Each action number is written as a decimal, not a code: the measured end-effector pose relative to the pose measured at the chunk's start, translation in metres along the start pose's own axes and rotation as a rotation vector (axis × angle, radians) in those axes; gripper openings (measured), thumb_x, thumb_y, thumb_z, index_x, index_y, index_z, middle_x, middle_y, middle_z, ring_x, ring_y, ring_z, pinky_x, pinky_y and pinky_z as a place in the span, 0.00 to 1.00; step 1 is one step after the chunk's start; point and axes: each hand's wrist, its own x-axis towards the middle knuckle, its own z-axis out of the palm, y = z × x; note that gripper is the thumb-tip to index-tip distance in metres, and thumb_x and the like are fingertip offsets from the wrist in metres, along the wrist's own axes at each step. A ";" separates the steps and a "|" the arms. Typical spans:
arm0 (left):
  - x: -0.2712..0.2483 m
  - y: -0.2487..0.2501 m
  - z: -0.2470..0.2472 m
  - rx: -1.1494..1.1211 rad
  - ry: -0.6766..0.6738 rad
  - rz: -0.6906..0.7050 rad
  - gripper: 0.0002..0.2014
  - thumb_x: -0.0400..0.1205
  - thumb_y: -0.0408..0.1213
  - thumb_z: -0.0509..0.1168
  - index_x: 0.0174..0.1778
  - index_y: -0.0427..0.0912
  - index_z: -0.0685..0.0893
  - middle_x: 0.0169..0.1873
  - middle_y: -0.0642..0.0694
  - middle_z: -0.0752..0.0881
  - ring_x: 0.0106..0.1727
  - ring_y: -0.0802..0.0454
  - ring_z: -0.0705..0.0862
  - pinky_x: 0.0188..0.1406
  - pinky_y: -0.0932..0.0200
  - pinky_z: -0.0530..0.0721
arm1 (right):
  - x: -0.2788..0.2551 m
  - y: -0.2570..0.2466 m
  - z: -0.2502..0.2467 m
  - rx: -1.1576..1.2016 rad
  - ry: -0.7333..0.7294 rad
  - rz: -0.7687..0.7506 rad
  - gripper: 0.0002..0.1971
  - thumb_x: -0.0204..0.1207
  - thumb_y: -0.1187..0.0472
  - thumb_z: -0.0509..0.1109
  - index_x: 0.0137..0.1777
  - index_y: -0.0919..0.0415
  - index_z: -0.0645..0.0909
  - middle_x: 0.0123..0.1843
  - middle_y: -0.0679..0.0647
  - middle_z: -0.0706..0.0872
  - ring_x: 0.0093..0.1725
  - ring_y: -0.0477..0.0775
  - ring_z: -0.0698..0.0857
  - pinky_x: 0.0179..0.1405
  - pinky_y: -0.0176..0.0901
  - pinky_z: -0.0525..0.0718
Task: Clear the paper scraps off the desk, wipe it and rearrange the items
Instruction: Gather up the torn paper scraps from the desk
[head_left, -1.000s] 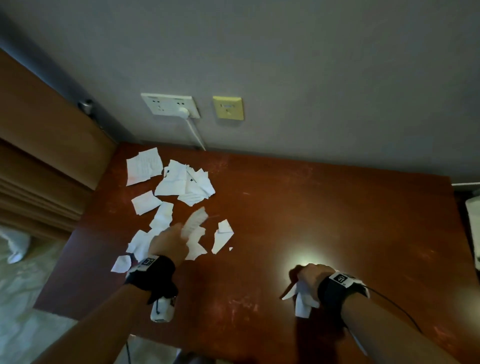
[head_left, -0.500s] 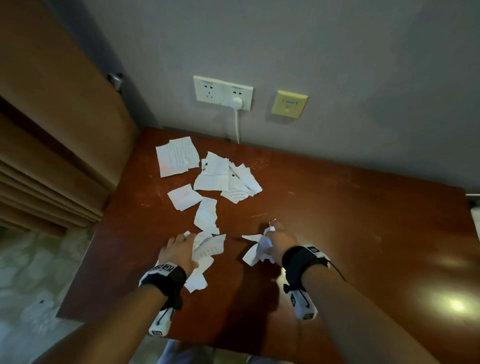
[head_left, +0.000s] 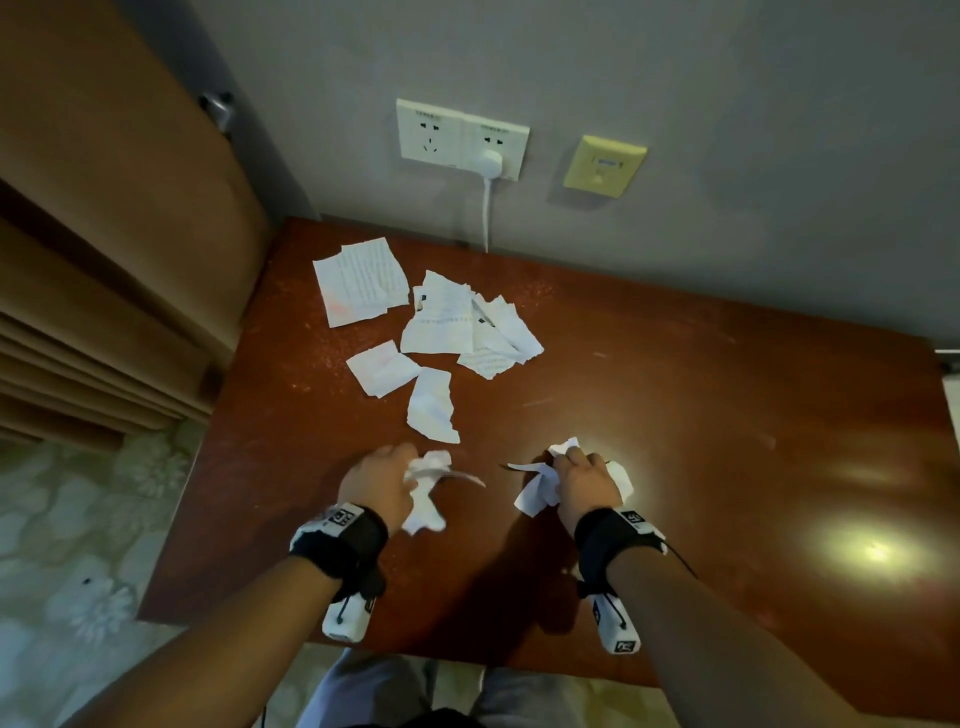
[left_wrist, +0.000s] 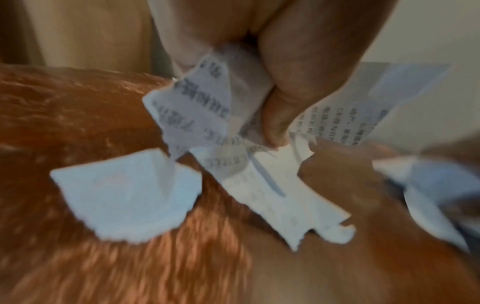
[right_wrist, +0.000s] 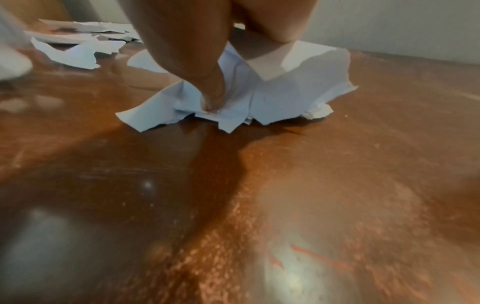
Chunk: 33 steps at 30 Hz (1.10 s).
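Observation:
Torn white paper scraps (head_left: 431, 332) lie on the left half of a reddish-brown desk (head_left: 701, 415). My left hand (head_left: 379, 483) grips a crumpled bunch of printed scraps (head_left: 428, 488) near the desk's front; the left wrist view has my thumb and fingers (left_wrist: 283, 102) pinching them, with loose scraps (left_wrist: 127, 195) below. To its right, my right hand (head_left: 584, 480) grips another bunch of scraps (head_left: 540, 488) just above the desk. In the right wrist view my fingers (right_wrist: 207, 82) press into the white paper (right_wrist: 280, 90).
A grey wall behind the desk carries a white double socket (head_left: 460, 137) with a plug and cord, and a yellow plate (head_left: 604, 165). A wooden cabinet (head_left: 104, 234) stands at the left. Patterned floor (head_left: 78, 519) lies below the desk's left edge.
My left hand has gathered the near scraps off the desk into its grip. My right hand, holding paper, came in from the right and now sits beside the left. The camera view shifted left.

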 end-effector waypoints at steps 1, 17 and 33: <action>-0.002 -0.003 -0.011 -0.077 0.045 -0.019 0.10 0.83 0.35 0.68 0.57 0.50 0.75 0.51 0.50 0.82 0.56 0.45 0.84 0.55 0.48 0.85 | 0.001 0.000 -0.001 0.008 0.004 -0.009 0.31 0.78 0.67 0.66 0.81 0.58 0.62 0.78 0.55 0.67 0.74 0.60 0.69 0.72 0.45 0.71; -0.027 -0.061 -0.003 0.138 -0.158 -0.151 0.25 0.78 0.43 0.75 0.71 0.51 0.77 0.62 0.47 0.86 0.60 0.49 0.86 0.58 0.53 0.85 | 0.011 0.011 -0.010 0.350 -0.045 0.078 0.20 0.77 0.63 0.69 0.68 0.57 0.75 0.64 0.55 0.79 0.60 0.58 0.81 0.56 0.45 0.80; -0.045 -0.068 -0.061 -0.286 0.284 -0.168 0.09 0.80 0.35 0.70 0.49 0.52 0.78 0.37 0.47 0.84 0.39 0.44 0.84 0.37 0.53 0.83 | 0.007 0.011 0.000 0.516 -0.002 0.174 0.19 0.78 0.68 0.68 0.69 0.62 0.74 0.70 0.55 0.68 0.51 0.53 0.78 0.56 0.39 0.78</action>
